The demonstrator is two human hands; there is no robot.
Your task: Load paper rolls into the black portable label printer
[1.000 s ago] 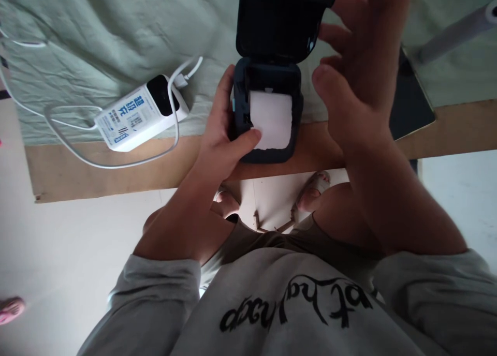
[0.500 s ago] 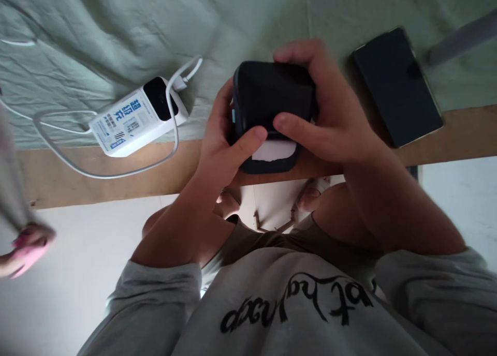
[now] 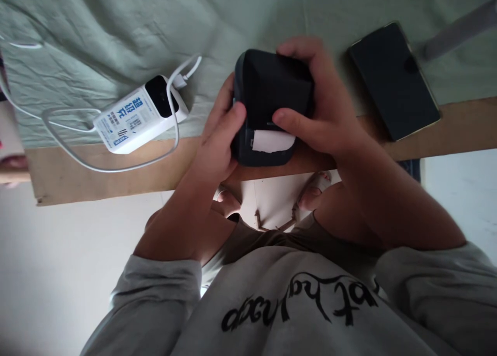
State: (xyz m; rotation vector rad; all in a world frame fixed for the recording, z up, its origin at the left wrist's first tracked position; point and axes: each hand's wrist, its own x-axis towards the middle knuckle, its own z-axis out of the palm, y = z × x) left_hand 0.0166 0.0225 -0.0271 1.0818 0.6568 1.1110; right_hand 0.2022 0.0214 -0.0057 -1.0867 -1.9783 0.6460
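Note:
Between both hands is a small black label printer (image 3: 272, 94), held over the table's near edge. A strip of white paper (image 3: 273, 141) sticks out of its slot on the side facing me. My left hand (image 3: 223, 128) grips the printer's left side, thumb against its edge. On the right side, my right hand (image 3: 320, 102) wraps round it, with the thumb on the top near the paper slot and the fingers at the far corner. The printer's underside and some of my left fingers are hidden.
A white power bank (image 3: 132, 120) with a looped white cable (image 3: 116, 168) lies to the left. To the right rests a dark phone or tablet (image 3: 395, 82), beside a grey rod (image 3: 462, 29). Green cloth (image 3: 233, 14) covers the table above a bare wooden edge (image 3: 104, 182).
The printer has tilted slightly and shifted up a little. My left thumb has slid from its front to its left edge, uncovering more paper. Another person's hand at far left has moved mostly out of view.

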